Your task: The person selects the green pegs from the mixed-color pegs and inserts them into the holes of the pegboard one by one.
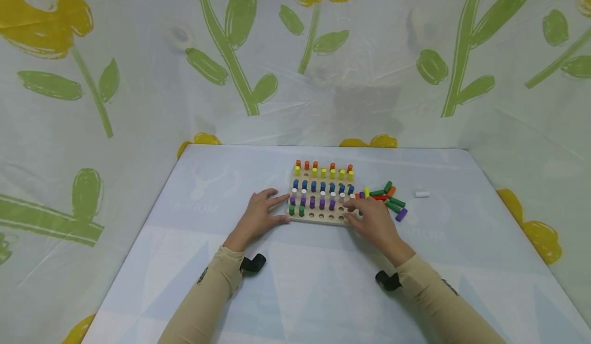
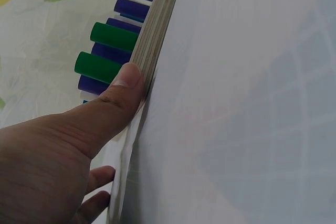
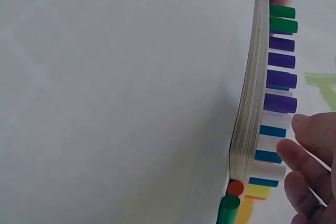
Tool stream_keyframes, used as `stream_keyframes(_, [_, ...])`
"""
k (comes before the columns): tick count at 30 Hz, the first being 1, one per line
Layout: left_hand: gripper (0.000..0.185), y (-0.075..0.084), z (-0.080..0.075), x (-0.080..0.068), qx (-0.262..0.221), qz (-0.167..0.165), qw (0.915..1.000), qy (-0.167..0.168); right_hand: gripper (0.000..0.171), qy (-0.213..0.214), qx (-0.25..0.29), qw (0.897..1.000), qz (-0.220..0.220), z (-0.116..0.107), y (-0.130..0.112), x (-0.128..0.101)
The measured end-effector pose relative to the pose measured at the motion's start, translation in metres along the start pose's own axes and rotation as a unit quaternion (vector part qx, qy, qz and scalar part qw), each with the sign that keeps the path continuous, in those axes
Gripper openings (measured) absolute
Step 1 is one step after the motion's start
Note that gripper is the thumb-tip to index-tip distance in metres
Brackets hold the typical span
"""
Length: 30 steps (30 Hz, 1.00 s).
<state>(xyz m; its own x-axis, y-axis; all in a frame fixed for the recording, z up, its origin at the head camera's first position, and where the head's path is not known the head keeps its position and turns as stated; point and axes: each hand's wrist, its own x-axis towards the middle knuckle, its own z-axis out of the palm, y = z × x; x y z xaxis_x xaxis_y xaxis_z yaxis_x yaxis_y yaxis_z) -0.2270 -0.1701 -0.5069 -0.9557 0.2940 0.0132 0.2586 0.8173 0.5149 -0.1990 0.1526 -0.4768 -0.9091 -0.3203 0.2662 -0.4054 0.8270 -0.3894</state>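
While the wooden peg board (image 1: pixel 321 216) lies flat near the middle of the pale counter (image 1: pixel 194 179), both hands rest against it from either end. The left hand (image 1: pixel 260 211) sits at the board's 9 o'clock edge, its fingers spread and fairly straight; the left wrist view shows the thumb (image 2: pixel 118 95) pressed flat against the board's layered side, just beside two green pegs (image 2: pixel 102 51) standing in the near row. The right hand (image 1: pixel 376 222) lies at the board's 4 o'clock corner with fingers (image 3: pixel 310 150) relaxed and slightly apart, close over the white pegs (image 1: pixel 342 196); whether they pinch one cannot be told. On the board, orange and yellow pegs fill the far rows, blue pegs (image 1: pixel 322 186) come next, then white, then purple pegs (image 1: pixel 312 202), and the near row holds only the two green ones, with open holes (image 1: pixel 326 215) beside them. At 3 o'clock from the board, loose pegs (image 1: pixel 390 198) in green, red, orange and purple lie in a small heap on the counter, and a single white piece (image 1: pixel 422 194) lies farther out in the same direction.
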Motion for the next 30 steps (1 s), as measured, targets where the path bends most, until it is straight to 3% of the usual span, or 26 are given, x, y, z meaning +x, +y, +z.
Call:
stream_keyframes(17, [0.072, -0.002, 0.001, 0.001, 0.003, 0.009, 0.9999, 0.003, 0.028, -0.013, -0.012, 0.999, 0.03, -0.009, 0.018, -0.005])
stream_keyframes(24, [0.072, -0.001, 0.001, 0.0, 0.004, 0.005, 1.0, 0.004, 0.032, -0.03, -0.026, 0.996, 0.08, -0.009, 0.027, -0.003])
stream_keyframes(30, [0.072, 0.0, 0.0, 0.0, 0.001, 0.003, 1.0, 0.0, 0.037, -0.037, -0.039, 0.994, 0.098, -0.009, 0.031, -0.002])
